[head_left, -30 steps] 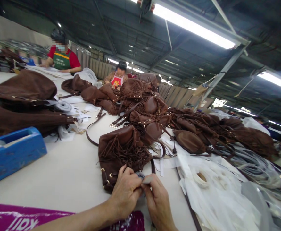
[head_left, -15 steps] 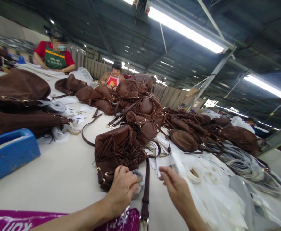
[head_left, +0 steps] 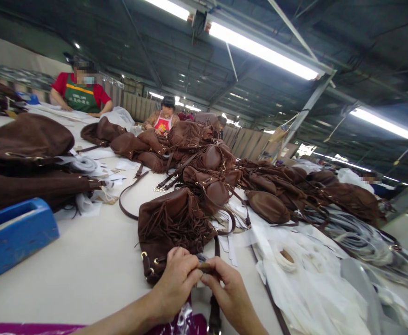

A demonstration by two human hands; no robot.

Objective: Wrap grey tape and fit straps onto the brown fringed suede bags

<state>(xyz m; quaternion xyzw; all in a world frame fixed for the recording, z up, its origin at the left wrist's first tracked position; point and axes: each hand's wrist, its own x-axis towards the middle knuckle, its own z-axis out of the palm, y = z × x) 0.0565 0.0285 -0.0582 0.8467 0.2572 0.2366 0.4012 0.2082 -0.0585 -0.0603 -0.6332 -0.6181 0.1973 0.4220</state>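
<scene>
A brown suede fringed bag [head_left: 170,223] lies on the white table [head_left: 95,265] right in front of me. Its dark brown strap [head_left: 213,304] runs down toward the table's near edge. My left hand [head_left: 176,284] and my right hand [head_left: 224,291] meet at the bag's near end, fingers pinched together on the strap's upper end. A bit of clear wrap shows between the two hands. Gold rings [head_left: 144,255] sit on the bag's corner beside my left hand.
Several more brown bags [head_left: 204,163] are heaped along the table's middle, with white paper and a tape roll [head_left: 285,257] to the right. A blue tape dispenser [head_left: 13,235] stands at left. Two people [head_left: 81,90] sit at the far end. Purple plastic [head_left: 190,323] lies under my wrists.
My right hand, which had swung out to the right over the papers half a second ago, has come back and pinched the strap beside my left hand. The view tilted slightly.
</scene>
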